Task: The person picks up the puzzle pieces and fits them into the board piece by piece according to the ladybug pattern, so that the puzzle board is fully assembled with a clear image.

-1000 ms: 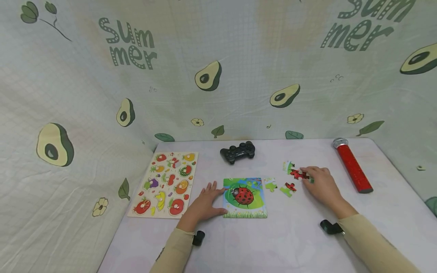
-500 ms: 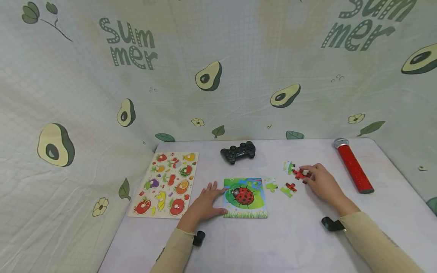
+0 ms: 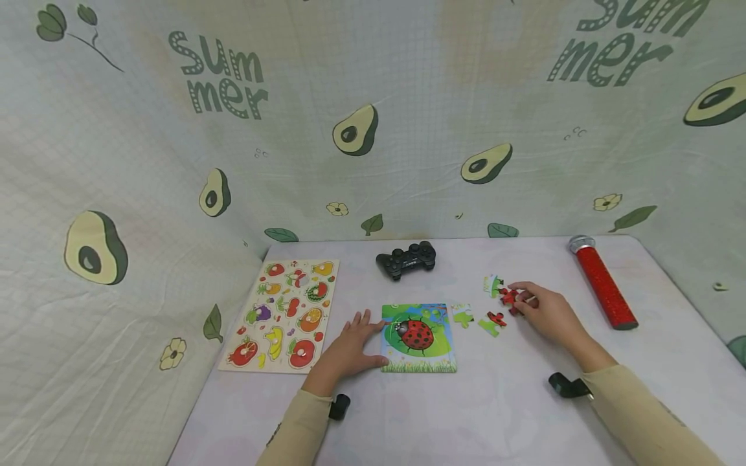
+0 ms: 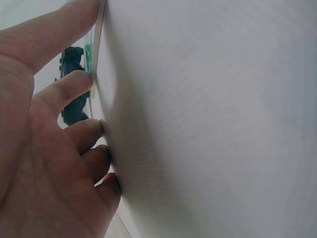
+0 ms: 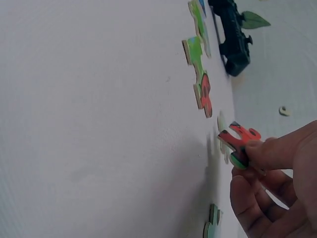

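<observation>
My right hand pinches a red and black puzzle piece between thumb and fingers, held above the table in the right wrist view. Loose pieces lie near it: a green one, a green and red one, and a pale green one just beyond the held piece. Another greenish piece shows low in the right wrist view, hidden by the hand in the head view. My left hand lies spread, its thumb and index fingertips at the left edge of the square ladybug puzzle.
A fruit-picture board lies left of the left hand. A black game controller sits behind the ladybug puzzle. Toward the right edge lies a red flashlight-shaped tube with a silver end. Patterned cloth walls surround the table.
My right hand has lifted the red piece from among the loose pieces and turned it in its fingers, shifting slightly. The left hand and the ladybug puzzle have stayed put.
</observation>
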Action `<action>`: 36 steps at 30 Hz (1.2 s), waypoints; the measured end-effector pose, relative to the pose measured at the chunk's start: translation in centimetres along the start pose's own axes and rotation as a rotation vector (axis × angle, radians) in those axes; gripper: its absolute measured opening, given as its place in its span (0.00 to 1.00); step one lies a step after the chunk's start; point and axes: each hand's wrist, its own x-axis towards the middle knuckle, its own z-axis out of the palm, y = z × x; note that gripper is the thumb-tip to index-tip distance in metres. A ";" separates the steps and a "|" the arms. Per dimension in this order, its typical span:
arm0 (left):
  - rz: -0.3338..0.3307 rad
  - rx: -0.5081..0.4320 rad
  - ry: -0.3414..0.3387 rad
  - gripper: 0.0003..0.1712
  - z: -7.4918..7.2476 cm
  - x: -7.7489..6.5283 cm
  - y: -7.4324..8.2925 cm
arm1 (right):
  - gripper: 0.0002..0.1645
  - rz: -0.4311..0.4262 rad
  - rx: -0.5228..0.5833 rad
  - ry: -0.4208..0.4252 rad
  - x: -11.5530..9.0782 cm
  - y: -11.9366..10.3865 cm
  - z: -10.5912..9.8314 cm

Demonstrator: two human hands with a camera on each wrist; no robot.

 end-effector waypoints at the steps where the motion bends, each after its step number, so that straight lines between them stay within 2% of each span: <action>1: 0.000 0.000 -0.001 0.47 0.0 0.0 0.0 | 0.22 0.002 0.014 0.001 -0.1 -0.2 0.0; 7: 0.004 0.000 0.001 0.47 0.0 0.0 0.0 | 0.20 0.005 0.093 0.000 -0.2 -1.1 0.3; 13: 0.005 -0.007 0.003 0.47 -0.1 0.0 0.1 | 0.25 -0.044 0.100 -0.020 -0.5 -1.7 0.7; 18: 0.005 -0.002 0.001 0.47 -0.1 -0.1 0.1 | 0.22 -0.070 0.121 -0.030 -0.7 -2.5 1.2; 25: 0.006 0.007 -0.004 0.47 0.0 0.0 0.0 | 0.17 -0.107 0.207 -0.037 -1.0 -4.1 2.5; 36: 0.010 -0.002 0.003 0.47 0.1 0.1 -0.1 | 0.16 -0.126 0.294 -0.102 -1.2 -6.4 4.9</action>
